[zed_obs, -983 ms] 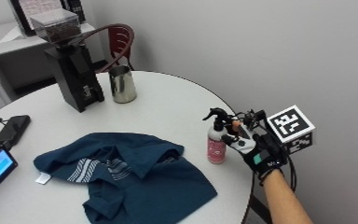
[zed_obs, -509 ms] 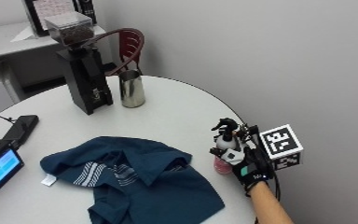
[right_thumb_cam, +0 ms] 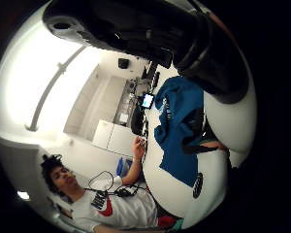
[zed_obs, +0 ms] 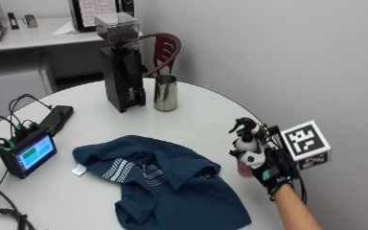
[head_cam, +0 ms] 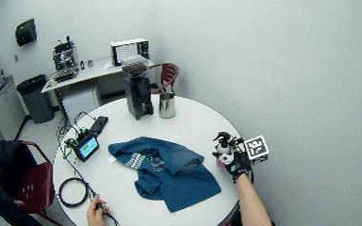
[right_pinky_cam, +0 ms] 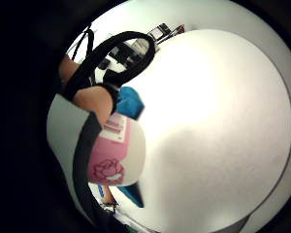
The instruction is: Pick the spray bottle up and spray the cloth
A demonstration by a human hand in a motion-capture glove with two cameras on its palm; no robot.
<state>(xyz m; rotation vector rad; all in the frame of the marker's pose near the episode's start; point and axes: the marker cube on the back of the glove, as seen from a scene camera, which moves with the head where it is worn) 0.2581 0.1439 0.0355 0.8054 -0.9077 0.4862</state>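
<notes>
Pink and white spray bottle (zed_obs: 244, 152) with a black trigger head is in the gloved right hand (zed_obs: 265, 165), fingers curled round its body, near the table (zed_obs: 197, 112) edge on the person's right. In the outside view the bottle looks raised off the tabletop, though the base is partly hidden by the hand, so contact can't be ruled out for sure. The little-finger palm view shows the rose-printed label close against the palm with a finger wrapped over it, which fits a grip.

Dark blue cloth (zed_obs: 165, 182), a crumpled shirt with white stripes, lies flat on the table just beside the hand, toward the table's middle. No wet patch or mist visible on it.

Progress, as a judgement: pick-up looks done or nearly done; spraying is not done. Left to do: bring the nozzle round to face the cloth, get a finger on the trigger, squeeze. Nozzle direction is hard to tell from these views; it seems to point roughly toward the cloth side.

Also on the table: black coffee grinder (zed_obs: 121, 64), steel cup (zed_obs: 166, 92), small monitor (zed_obs: 29, 154) with cables.
</notes>
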